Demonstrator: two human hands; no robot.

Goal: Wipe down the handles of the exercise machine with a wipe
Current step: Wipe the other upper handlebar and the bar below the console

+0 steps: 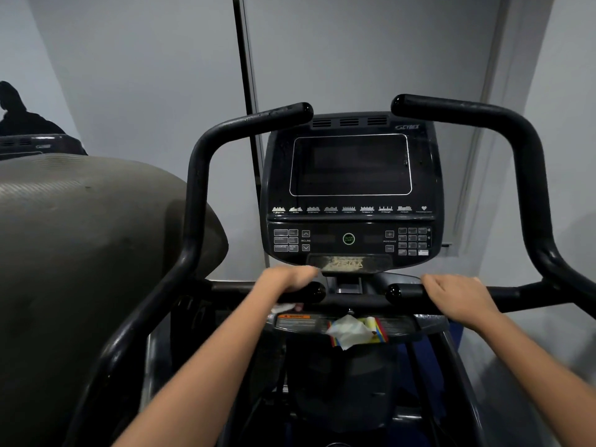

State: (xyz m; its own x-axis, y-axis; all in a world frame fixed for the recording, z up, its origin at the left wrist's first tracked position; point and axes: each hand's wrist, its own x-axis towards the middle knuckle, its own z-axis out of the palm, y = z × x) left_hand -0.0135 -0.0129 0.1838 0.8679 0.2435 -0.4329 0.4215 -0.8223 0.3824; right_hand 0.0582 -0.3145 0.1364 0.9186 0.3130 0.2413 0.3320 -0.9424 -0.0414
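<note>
Handles were the job here, and both hands were on the short inner ones under the console. On the far left sat the big grey cover of the next machine. Then came the tall left handle, curving up and in. The left hand was curled over the short left grip, and a bit of white wipe stuck out under its fingers, so it looked like the hand pressed the wipe onto the grip. The hand was blurry, so I could not tell how tight it held.

In the middle, on the little tray, lay a wipe packet with a white sheet poking out. To the right, the right hand was wrapped round the short right grip with no wipe to be seen in it. The tall right handle rose past it.

The wipe could slip out and fall down into the machine if the left hand rubbed too fast. The packet could get knocked off the tray too.
</note>
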